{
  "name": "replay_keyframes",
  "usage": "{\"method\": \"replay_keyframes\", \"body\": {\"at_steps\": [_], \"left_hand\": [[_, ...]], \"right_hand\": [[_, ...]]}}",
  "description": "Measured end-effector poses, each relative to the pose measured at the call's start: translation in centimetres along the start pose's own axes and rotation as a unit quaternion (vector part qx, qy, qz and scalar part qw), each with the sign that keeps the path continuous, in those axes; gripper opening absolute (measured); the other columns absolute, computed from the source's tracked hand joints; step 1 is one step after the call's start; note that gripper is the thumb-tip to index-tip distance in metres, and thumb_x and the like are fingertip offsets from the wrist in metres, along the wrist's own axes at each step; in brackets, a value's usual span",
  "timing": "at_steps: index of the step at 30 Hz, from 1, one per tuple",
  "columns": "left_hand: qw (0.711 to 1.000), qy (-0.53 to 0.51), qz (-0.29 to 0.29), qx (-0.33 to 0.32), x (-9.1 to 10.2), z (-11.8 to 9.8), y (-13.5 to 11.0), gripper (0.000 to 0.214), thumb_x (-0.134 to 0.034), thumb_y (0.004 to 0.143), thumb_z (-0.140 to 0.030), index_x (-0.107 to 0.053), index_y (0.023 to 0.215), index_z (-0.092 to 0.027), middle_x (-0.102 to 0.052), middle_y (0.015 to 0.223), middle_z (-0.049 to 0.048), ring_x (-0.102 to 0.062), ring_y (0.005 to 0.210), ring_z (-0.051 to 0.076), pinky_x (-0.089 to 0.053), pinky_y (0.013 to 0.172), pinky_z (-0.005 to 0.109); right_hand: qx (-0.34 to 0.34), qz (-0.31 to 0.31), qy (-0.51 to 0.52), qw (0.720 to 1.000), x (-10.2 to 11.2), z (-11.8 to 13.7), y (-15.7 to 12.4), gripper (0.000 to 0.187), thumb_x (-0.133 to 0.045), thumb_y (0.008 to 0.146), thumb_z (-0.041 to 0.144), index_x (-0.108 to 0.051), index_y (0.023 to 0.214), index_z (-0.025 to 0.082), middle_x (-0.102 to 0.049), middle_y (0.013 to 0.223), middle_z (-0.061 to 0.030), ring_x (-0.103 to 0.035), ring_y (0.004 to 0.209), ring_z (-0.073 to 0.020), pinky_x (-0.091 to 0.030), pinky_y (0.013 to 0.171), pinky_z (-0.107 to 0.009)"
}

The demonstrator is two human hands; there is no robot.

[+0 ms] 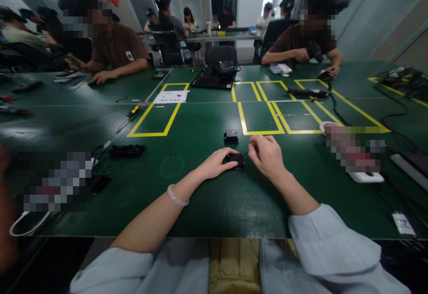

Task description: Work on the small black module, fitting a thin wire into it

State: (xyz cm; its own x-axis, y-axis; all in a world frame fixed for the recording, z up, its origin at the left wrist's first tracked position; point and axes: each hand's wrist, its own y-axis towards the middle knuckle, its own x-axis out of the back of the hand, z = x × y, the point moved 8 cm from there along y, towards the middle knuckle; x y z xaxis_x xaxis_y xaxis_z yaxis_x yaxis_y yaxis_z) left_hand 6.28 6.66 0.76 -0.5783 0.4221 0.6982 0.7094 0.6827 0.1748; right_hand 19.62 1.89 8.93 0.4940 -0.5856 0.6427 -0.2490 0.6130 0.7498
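Observation:
My left hand is closed on a small black block-shaped part lying on the green table, with the thumb along its near side and the fingers over the far side. To its right, my right hand is closed in a pinch. A thin dark piece runs from its fingertips to the edge of the black part; its kind is too small to make out. Just beyond my hands sits a second small black part, touched by neither hand.
Left of me lie a longer black part, another black piece and a yellow-black screwdriver. Yellow tape rectangles mark the table. On the right are a white-edged device and cables. Two people sit opposite; one holds a power drill.

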Motion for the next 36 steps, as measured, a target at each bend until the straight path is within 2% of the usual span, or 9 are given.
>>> {"method": "replay_keyframes", "body": {"at_steps": [6,11,17,27,36], "left_hand": [[1.0,0.003,0.0,0.002,0.0,0.0,0.0,0.036,-0.054,0.092,-0.043,-0.055,0.122,-0.021,-0.062,0.116,0.0055,-0.058,0.107,0.022,-0.043,0.093,0.034],[1.0,0.0,0.004,0.008,0.02,-0.04,-0.04,0.036,-0.055,0.092,-0.043,-0.055,0.122,-0.021,-0.062,0.117,0.0054,-0.058,0.108,0.022,-0.043,0.094,0.034],[1.0,0.002,0.004,0.009,0.0,-0.03,0.0,0.038,-0.054,0.092,-0.044,-0.054,0.122,-0.021,-0.062,0.118,0.0063,-0.058,0.108,0.023,-0.043,0.094,0.036],[1.0,0.0,-0.001,0.001,0.01,-0.04,0.01,0.035,-0.055,0.092,-0.042,-0.055,0.12,-0.021,-0.062,0.116,0.0053,-0.058,0.106,0.022,-0.043,0.093,0.034],[1.0,-0.002,0.005,0.007,0.05,-0.26,-0.01,0.037,-0.054,0.092,-0.044,-0.055,0.122,-0.021,-0.062,0.118,0.006,-0.057,0.109,0.023,-0.042,0.096,0.036]], "right_hand": [[0.001,0.001,-0.001,1.0,-0.11,-0.12,-0.06,0.009,-0.05,0.093,0.029,-0.053,0.089,0.021,-0.062,0.071,-0.0001,-0.054,0.063,-0.0147,-0.04,0.072,-0.029],[-0.005,-0.005,-0.013,1.0,-0.19,-0.27,-0.07,0.005,-0.048,0.092,0.023,-0.052,0.094,0.02,-0.059,0.067,0.0007,-0.053,0.061,-0.0152,-0.042,0.072,-0.029],[-0.015,-0.005,0.002,1.0,-0.3,-0.45,-0.17,0.011,-0.045,0.091,0.019,-0.052,0.1,0.019,-0.062,0.071,-0.0009,-0.054,0.062,-0.016,-0.044,0.073,-0.031],[0.009,0.014,-0.002,1.0,-0.27,0.02,-0.04,0.013,-0.047,0.094,0.028,-0.054,0.086,0.02,-0.061,0.07,0.0001,-0.054,0.063,-0.014,-0.039,0.073,-0.03],[-0.031,0.009,0.015,0.999,-0.48,-0.7,-0.16,0.009,-0.044,0.092,0.024,-0.053,0.095,0.021,-0.061,0.071,-0.0008,-0.053,0.062,-0.016,-0.043,0.074,-0.031]]}}
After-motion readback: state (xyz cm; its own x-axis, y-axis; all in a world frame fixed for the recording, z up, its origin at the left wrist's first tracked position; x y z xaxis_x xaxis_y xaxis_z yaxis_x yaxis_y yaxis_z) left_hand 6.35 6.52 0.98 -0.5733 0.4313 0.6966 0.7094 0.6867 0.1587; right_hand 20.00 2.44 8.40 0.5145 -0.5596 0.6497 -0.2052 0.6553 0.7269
